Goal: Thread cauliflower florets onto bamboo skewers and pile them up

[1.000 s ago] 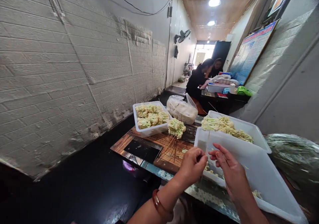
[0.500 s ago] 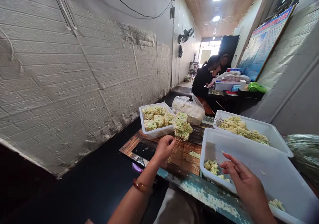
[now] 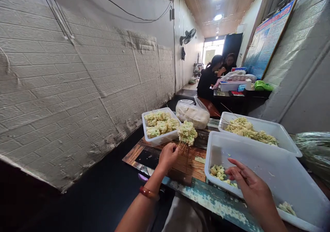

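My left hand [image 3: 168,156] is closed on the thin sticks of a bunch of cauliflower skewers [image 3: 187,133]. Their pale green-white heads point away from me, beside the near right corner of a white tub [image 3: 159,139] with more skewered cauliflower [image 3: 163,124]. Over the large white bin [image 3: 260,163] on the right is my right hand [image 3: 251,185], palm turned inward. Its fingers are apart and nothing shows in them. Loose cauliflower florets [image 3: 218,172] lie in that bin, close to the right fingertips, and a few more [image 3: 287,208] lie nearer me.
Behind the large bin, another white tub [image 3: 286,135] holds skewered cauliflower. A tied plastic bag [image 3: 193,114] stands at the table's far side. Two people [image 3: 209,75] sit at a farther table. Brick-patterned wall [image 3: 85,80] runs along the left.
The skewers in my left hand have dipped slightly, their heads now lower and more bunched. My right hand hardly moves over the bin. The whole view has shifted a little.
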A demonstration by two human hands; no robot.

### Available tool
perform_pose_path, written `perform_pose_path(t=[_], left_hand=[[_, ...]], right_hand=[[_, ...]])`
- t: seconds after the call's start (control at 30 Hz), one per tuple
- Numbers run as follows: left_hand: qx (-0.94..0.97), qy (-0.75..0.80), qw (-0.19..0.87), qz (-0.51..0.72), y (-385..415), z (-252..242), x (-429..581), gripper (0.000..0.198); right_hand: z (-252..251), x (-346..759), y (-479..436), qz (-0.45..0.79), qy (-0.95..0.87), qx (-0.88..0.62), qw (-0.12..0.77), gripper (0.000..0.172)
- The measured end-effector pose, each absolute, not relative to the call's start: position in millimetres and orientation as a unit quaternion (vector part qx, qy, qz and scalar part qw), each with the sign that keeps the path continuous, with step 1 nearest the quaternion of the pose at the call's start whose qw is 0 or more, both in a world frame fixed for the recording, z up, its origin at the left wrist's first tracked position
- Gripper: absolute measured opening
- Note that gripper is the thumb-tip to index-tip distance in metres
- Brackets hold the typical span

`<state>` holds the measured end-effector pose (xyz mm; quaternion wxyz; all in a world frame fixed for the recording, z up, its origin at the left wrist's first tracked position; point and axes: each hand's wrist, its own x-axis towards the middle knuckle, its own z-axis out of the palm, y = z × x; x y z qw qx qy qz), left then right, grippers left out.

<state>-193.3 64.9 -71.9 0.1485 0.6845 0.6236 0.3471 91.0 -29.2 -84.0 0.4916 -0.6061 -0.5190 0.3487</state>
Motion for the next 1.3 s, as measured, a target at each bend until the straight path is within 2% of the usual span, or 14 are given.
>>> perform_pose_path(t=[0.2,0.43,0.57,0.73,0.83,0.93,1.0,1.1,1.17,1.3], left_hand=[[0.698,0.623,0.11,0.336,54.4,-60.9,-195.1,0.019],[0.723,0.539,0.1,0.42,37.4,-29.2,-158.8,0.022],[0.751,0.479,0.161,0.425,27.3,-8.6,-108.6,0.023],[0.798,0.39,0.236,0.393,18.4,1.5,-44.7,0.021],[0.799,0.372,0.272,0.385,18.4,-4.9,-18.3,0.02],[0.771,0.384,0.33,0.388,26.3,-21.5,-7.8,0.02],[0.735,0.399,0.381,0.394,32.0,-33.5,-7.6,0.021],[0.662,0.411,0.469,0.415,36.6,-45.2,-10.1,0.024],[0.615,0.41,0.515,0.435,37.1,-47.4,-10.8,0.026],[0.594,0.405,0.537,0.441,34.9,-45.3,-9.9,0.026]], right_hand=[[-78.8,88.2,-32.8,0.346,-0.521,-0.589,0.512,0.047],[-63.6,84.3,-42.9,0.323,-0.52,-0.549,0.569,0.037],[-46.3,92.9,-57.0,0.256,-0.557,-0.53,0.585,0.027],[-34.3,134.9,-78.2,0.187,-0.56,-0.571,0.57,0.026],[-40.9,179.8,-96.7,0.14,-0.494,-0.649,0.562,0.027],[-60.2,234.7,-107.7,0.093,-0.42,-0.716,0.55,0.037],[-76.3,269.8,-110.0,0.079,-0.414,-0.739,0.526,0.041],[-100.4,311.5,-109.7,0.023,-0.465,-0.793,0.392,0.039],[-116.4,330.3,-107.6,-0.008,-0.548,-0.777,0.309,0.041],[-147.0,350.7,-100.3,-0.084,-0.632,-0.749,0.182,0.05]])
